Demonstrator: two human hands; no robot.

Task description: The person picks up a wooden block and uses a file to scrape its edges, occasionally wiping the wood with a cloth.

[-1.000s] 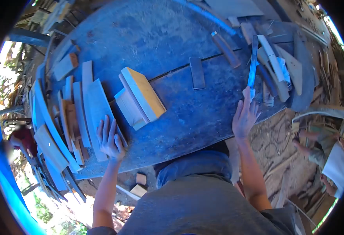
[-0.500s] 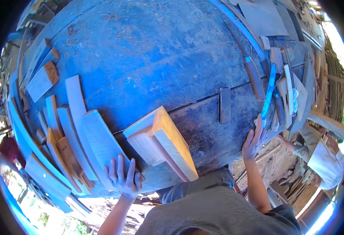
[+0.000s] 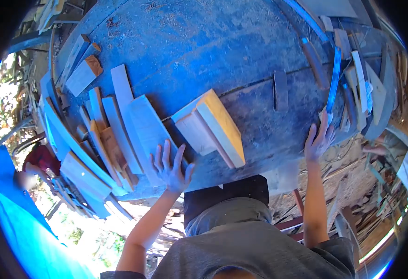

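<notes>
My left hand (image 3: 170, 168) lies flat with fingers spread on a pale board (image 3: 150, 128) near the front edge of the worn blue workbench (image 3: 204, 51). My right hand (image 3: 319, 139) rests with open fingers at the bench's right front edge, fingertips at the near end of a long thin blue strip (image 3: 333, 83). Between the hands sit stacked light wooden blocks (image 3: 213, 126), the top one with a yellow face. Neither hand grips anything.
Several boards and offcuts (image 3: 92, 135) pile up along the bench's left side. A small dark piece (image 3: 281, 90) and more strips and sticks (image 3: 359, 88) lie at the right. Another person's hand (image 3: 375, 149) shows at far right, someone in red (image 3: 39, 162) at left.
The view shifted, so the bench appears moved up and right. Both hands keep their places on the board and by the strip.
</notes>
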